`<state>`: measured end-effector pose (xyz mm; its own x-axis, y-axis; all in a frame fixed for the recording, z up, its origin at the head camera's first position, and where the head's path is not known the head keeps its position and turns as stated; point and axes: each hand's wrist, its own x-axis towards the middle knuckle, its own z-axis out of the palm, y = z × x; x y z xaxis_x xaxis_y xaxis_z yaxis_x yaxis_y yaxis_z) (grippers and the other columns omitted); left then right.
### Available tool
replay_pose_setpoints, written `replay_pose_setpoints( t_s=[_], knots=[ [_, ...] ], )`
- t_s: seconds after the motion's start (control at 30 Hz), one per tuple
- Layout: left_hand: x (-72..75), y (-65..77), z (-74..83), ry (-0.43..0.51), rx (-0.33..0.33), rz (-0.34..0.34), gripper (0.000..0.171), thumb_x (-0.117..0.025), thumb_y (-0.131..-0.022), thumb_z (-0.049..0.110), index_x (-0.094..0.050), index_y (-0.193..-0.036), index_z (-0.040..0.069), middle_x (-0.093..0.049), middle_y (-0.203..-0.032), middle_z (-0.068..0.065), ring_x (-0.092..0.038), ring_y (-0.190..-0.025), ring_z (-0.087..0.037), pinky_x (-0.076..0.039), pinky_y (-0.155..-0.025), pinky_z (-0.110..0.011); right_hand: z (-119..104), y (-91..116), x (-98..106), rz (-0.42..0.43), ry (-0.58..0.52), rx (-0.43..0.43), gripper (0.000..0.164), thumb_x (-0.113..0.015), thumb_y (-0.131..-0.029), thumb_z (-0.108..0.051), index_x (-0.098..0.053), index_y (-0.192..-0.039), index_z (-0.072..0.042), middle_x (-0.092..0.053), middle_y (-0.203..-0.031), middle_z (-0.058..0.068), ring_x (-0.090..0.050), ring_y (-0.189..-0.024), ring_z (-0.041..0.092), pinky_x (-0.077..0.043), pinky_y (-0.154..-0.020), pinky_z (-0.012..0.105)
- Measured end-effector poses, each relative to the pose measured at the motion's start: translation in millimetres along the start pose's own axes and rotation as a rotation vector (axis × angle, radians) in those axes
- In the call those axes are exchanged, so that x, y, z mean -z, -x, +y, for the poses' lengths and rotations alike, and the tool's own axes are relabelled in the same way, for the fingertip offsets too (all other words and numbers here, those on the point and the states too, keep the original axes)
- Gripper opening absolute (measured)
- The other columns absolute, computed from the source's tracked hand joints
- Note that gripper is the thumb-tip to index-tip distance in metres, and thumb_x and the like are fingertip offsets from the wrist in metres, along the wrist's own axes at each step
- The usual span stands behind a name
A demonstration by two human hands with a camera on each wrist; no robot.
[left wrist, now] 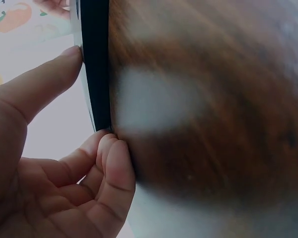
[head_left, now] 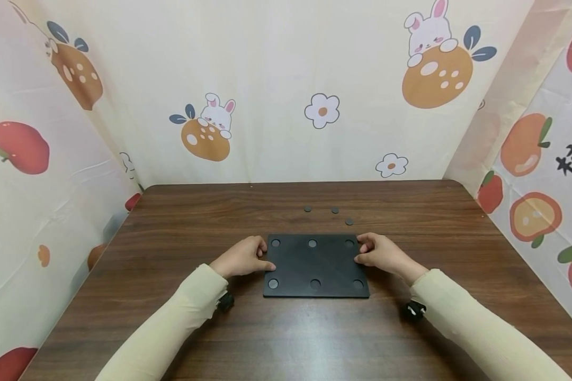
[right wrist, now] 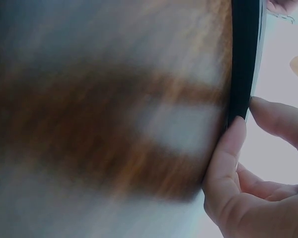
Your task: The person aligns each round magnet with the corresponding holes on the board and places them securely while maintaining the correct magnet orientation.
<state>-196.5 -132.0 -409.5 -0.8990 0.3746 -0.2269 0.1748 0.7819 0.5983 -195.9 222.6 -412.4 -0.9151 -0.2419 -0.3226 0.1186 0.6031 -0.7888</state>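
Two arms in pale cream long sleeves [head_left: 167,323] reach in from the near side, and the person's left hand [head_left: 243,257] and right hand [head_left: 383,255] flank the work, covering parts of its short edges. Each hand pinches an edge narrowly between thumb and curled fingers, the thumb against the top face. A small black object [head_left: 413,311] sits at each wrist. Just beyond the work lie three small, dark grey round discs [head_left: 349,222], apart from one another, towards its right half.

The thin black rectangular board [head_left: 314,267] is between the hands, near the middle of the table, long sides running left to right. Six round recesses [head_left: 315,284] form two rows of three; both left ones and the far middle one look paler, though whether any is filled I cannot tell.

White printed cloth [head_left: 267,53] walls the space, bearing rabbits, fruit and flowers. Below it stands a dark brown wood-grain table [head_left: 195,222], glossy near the front.
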Motion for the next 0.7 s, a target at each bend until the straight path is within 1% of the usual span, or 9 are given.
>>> replay_pose_setpoints(
  t_s=[0.23,0.37,0.47,0.57,0.7],
  knots=[
    [-0.6,2.1,0.1,-0.005,-0.003,-0.007,0.047,-0.081,-0.081,0.031,-0.058,-0.112,0.004,-0.055,-0.101,-0.007,-0.050,-0.087,-0.018,-0.046,-0.078,-0.034,-0.2,-0.5,-0.3,-0.004,-0.005,-0.003,0.064,-0.069,-0.088,-0.006,-0.038,-0.142,0.008,-0.054,-0.095,0.009,-0.055,-0.079,0.016,-0.054,-0.074,0.030],
    [-2.4,3.5,-2.7,-0.008,-0.003,-0.012,0.046,-0.080,-0.083,0.031,-0.056,-0.112,0.005,-0.054,-0.102,-0.007,-0.049,-0.088,-0.019,-0.045,-0.078,-0.034,1.3,-1.5,-0.7,-0.013,-0.029,-0.011,0.064,-0.068,-0.090,-0.010,-0.037,-0.144,0.007,-0.055,-0.097,0.010,-0.057,-0.082,0.016,-0.056,-0.077,0.031],
    [-3.0,4.6,-3.2,-0.007,-0.006,-0.011,0.045,-0.080,-0.083,0.030,-0.056,-0.112,0.005,-0.053,-0.102,-0.007,-0.049,-0.088,-0.019,-0.045,-0.078,-0.034,1.4,-1.9,-0.9,-0.012,-0.050,-0.024,0.062,-0.066,-0.093,-0.014,-0.037,-0.144,0.006,-0.054,-0.101,0.012,-0.060,-0.086,0.016,-0.057,-0.081,0.031],
    [-3.3,4.7,-2.2,0.001,-0.009,-0.002,0.045,-0.080,-0.082,0.029,-0.056,-0.111,0.005,-0.053,-0.101,-0.006,-0.049,-0.088,-0.019,-0.045,-0.078,-0.034,0.8,-1.8,-0.7,-0.001,-0.061,-0.040,0.060,-0.064,-0.095,-0.018,-0.038,-0.143,0.005,-0.054,-0.106,0.015,-0.061,-0.089,0.017,-0.057,-0.082,0.032],
    [-3.2,4.6,-0.2,0.000,-0.014,0.003,0.046,-0.081,-0.082,0.030,-0.056,-0.112,0.005,-0.053,-0.101,-0.006,-0.049,-0.087,-0.019,-0.045,-0.078,-0.034,-0.8,-0.9,0.9,0.008,-0.059,-0.056,0.058,-0.063,-0.096,-0.020,-0.040,-0.143,0.005,-0.054,-0.117,0.021,-0.062,-0.094,0.019,-0.058,-0.082,0.031]
  ],
)
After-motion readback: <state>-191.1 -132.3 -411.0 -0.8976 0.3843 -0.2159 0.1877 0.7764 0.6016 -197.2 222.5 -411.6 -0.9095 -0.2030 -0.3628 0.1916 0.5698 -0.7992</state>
